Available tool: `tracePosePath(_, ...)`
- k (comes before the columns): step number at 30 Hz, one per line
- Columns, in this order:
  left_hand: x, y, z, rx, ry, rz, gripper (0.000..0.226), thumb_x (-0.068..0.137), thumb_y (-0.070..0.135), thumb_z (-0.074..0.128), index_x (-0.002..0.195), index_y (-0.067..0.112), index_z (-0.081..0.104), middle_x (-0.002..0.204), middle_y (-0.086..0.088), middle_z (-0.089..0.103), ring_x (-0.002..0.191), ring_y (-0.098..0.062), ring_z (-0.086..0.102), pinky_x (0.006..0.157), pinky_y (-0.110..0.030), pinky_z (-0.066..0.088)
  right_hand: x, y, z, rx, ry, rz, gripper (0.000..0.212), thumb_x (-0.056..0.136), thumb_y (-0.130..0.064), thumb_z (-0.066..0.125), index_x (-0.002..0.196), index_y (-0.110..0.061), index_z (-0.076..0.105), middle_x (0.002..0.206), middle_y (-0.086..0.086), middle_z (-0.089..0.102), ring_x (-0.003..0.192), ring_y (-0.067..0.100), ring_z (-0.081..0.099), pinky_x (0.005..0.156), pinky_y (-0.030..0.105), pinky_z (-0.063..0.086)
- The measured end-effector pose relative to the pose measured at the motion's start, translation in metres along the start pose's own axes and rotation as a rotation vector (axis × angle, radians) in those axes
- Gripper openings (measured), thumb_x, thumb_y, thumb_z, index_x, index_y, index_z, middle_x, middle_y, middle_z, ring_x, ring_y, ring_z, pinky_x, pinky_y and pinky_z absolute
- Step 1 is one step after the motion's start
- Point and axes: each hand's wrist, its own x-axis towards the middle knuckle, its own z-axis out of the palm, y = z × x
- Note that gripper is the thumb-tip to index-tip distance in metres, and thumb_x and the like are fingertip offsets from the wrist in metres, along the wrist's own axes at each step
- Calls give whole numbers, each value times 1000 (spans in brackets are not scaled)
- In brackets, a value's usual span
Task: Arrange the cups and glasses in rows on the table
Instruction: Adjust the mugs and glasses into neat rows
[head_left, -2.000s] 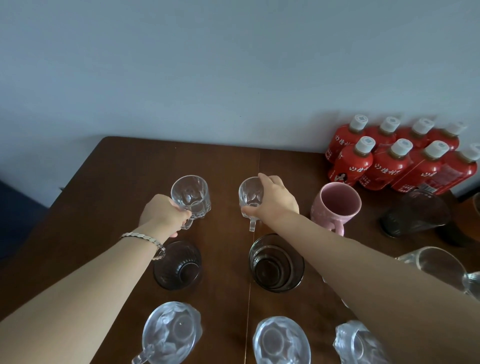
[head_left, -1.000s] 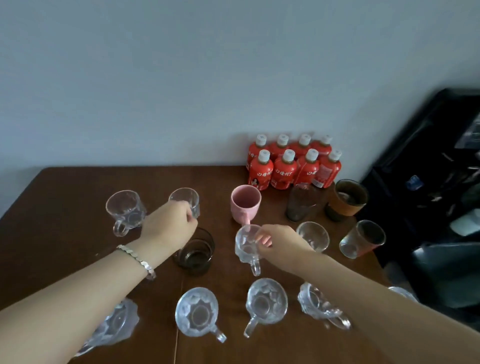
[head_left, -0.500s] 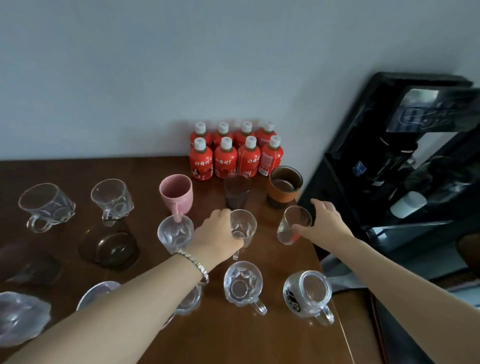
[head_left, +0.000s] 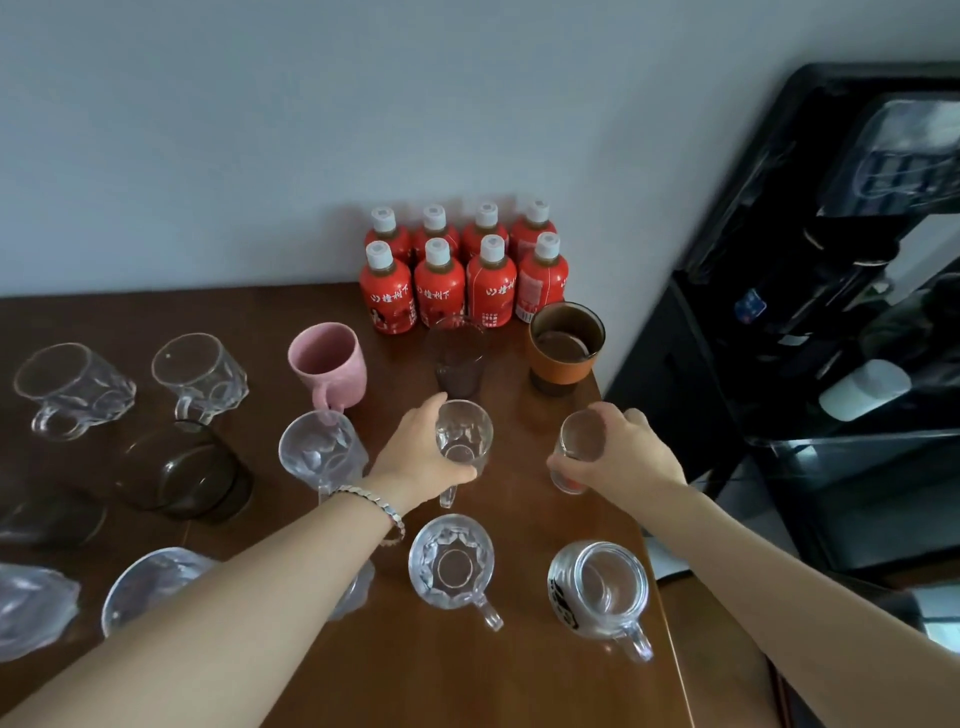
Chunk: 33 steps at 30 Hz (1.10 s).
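Two hands are at work, each closed round a vessel standing on the table (head_left: 519, 675). The left hand (head_left: 421, 457), a bracelet (head_left: 376, 506) on its wrist, grips a clear handled mug (head_left: 464, 441); the right hand (head_left: 623, 457) clasps a small straight glass (head_left: 576, 449) with a reddish base, near the table's right edge.

Just in front of them, nearer the camera, stand two more clear mugs: a faceted one (head_left: 451, 564) and a jar-shaped one (head_left: 597, 587) with a dark print. Beyond the hands are a dark tumbler (head_left: 457, 358), a glass with an orange sleeve (head_left: 563, 348) and one pink mug (head_left: 330, 364).

Leftward I count three further clear mugs in plain view, a wide smoky glass (head_left: 187, 473), and several blurred glass pieces at the left edge, partly behind the forearm, too unclear to count.

Eight red bottles (head_left: 457, 270) with white caps stand in two rows of four against the pale wall (head_left: 311, 130). The tabletop is dark brown wood; a black appliance (head_left: 831, 312) stands to its right.
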Motion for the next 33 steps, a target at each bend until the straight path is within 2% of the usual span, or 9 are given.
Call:
tracePosePath(2,-1,3,1,5,29,6,95,68,24,82,146,22,28,140,-6,39,126,-22,48,104,-32,40,-3,2,2,10,-25,-27,100,69,-63,69,148,-28,19,142,2,34,119,22,52,87,35,55)
tracePosePath(4,-2,4,3,14,54,2,92,66,27,83,143,24,32,135,-5,42,121,-21,50,99,-32,42,-4,6,2,81,-53,-83,99,72,-53,72,149,-28,15,147,1,29,125,20,48,90,31,52)
tracePosePath(7,-6,5,7,23,89,-17,88,66,30,83,140,25,36,131,-4,44,116,-22,54,95,-34,46,-4,13,0,138,-17,-144,83,76,-43,72,145,-29,29,140,-4,43,118,14,52,83,22,46)
tracePosePath(11,-13,4,12,24,110,-20,86,67,32,82,139,25,36,128,-3,44,112,-21,55,92,-34,48,-3,15,-1,151,6,-130,82,72,-45,76,141,-28,37,130,-5,52,111,12,54,83,24,48)
tracePosePath(15,-19,3,16,47,101,-8,85,68,32,82,139,27,35,129,-1,45,114,-20,55,90,-32,48,-6,16,2,196,11,-123,82,71,-45,77,141,-28,38,129,-4,51,111,12,54,81,20,44)
tracePosePath(20,-21,1,15,56,88,-5,86,68,33,81,140,28,34,131,0,44,114,-19,54,90,-33,48,-3,22,-2,232,-48,-180,82,76,-33,76,146,-29,32,138,-2,37,112,8,46,84,17,40)
tracePosePath(24,-20,2,17,39,84,0,87,69,31,81,141,27,32,132,-1,43,117,-19,53,91,-32,48,1,26,-4,204,-61,-229,82,76,-26,76,146,-27,33,138,-2,39,117,11,47,89,17,42)
tracePosePath(33,-20,2,18,55,106,3,88,70,32,80,143,27,31,135,0,43,118,-19,53,90,-33,49,4,27,-4,142,-60,-280,81,76,-26,75,145,-27,33,139,-3,38,123,15,46,92,20,44)
